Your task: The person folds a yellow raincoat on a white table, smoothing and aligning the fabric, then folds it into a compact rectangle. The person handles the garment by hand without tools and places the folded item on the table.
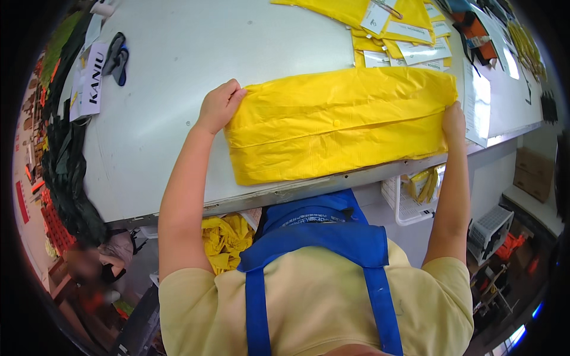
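Note:
A yellow raincoat (338, 121), folded into a long flat strip, lies along the front edge of the white table (160, 154). A snap button shows near its middle, beside a lengthwise flap. My left hand (222, 105) is closed on the strip's upper left corner, thumb on top. At the opposite end, my right hand (454, 123) grips the right edge; its fingers are partly hidden behind the fabric. Both arms reach forward, holding the strip stretched between them.
Yellow folded packs with white cards (409, 29) lie at the back right. Dark scissors (117, 58) and a white box (90, 80) sit at left, beside dark green fabric (65, 172). Below are crumpled yellow fabric (225, 240) and a white basket (393, 199). Another person (83, 270) is at lower left.

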{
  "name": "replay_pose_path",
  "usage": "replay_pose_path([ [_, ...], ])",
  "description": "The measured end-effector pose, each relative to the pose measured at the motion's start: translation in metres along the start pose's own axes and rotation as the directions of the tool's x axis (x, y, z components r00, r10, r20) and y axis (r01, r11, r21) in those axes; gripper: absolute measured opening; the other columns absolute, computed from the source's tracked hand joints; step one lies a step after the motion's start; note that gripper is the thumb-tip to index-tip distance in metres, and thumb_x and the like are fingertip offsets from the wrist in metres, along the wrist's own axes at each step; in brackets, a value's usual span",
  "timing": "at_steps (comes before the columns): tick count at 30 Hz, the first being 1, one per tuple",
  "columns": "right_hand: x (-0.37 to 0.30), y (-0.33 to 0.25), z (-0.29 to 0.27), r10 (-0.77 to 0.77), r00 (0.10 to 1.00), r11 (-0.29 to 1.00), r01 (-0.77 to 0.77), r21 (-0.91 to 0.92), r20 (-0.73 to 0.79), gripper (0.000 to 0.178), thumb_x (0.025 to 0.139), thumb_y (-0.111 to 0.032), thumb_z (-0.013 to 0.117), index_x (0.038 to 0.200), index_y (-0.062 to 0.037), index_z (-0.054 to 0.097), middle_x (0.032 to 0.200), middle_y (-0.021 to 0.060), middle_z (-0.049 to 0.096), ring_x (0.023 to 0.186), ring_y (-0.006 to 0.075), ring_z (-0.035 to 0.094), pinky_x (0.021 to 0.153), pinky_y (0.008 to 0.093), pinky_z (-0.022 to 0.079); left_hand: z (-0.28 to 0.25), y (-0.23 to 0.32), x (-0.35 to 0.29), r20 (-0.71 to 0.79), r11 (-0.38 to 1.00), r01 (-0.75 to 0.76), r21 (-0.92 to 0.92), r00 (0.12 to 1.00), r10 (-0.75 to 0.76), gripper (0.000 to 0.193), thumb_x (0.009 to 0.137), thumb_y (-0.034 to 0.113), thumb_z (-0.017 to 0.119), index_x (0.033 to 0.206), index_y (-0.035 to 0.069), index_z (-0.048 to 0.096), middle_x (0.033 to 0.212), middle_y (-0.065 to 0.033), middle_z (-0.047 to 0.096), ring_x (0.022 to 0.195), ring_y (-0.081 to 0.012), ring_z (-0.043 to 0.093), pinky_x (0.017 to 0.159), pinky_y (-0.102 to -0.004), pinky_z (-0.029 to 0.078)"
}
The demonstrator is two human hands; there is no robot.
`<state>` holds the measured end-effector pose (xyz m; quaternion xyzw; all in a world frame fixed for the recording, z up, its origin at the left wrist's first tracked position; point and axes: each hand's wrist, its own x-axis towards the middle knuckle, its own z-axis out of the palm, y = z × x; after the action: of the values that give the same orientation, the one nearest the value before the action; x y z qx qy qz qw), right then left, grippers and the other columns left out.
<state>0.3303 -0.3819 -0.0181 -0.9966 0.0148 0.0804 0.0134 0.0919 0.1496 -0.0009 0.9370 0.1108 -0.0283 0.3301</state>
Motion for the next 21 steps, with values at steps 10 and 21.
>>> replay_pose_path([
  [10,-0.027,-0.018,0.031,0.017,0.948,0.958,0.075,0.275,-0.317,0.045,0.093,-0.024,0.043,0.136,-0.0114,0.034,0.129,0.0233,0.046,0.111,0.0441,0.049,0.089,0.0506,0.040,0.021,0.021,-0.011,-0.185,0.857,-0.167,0.487,0.940,0.288,0.040,0.089,0.044,0.048,0.124,0.024,0.052,0.133,-0.0102,0.044,0.124,-0.0348,0.037,0.100,-0.0517,0.028],
  [21,-0.036,-0.065,0.036,-0.326,0.924,0.915,0.256,-0.313,-0.198,0.057,0.088,-0.053,0.045,0.141,-0.0369,0.032,0.154,0.0014,0.017,0.140,0.0414,0.003,0.104,0.0671,0.000,0.098,0.023,-0.046,0.007,0.856,-0.281,0.434,0.951,0.309,0.074,0.075,0.077,0.042,0.137,0.036,0.039,0.152,-0.0172,0.014,0.138,-0.0471,0.005,0.101,-0.0702,0.000],
])
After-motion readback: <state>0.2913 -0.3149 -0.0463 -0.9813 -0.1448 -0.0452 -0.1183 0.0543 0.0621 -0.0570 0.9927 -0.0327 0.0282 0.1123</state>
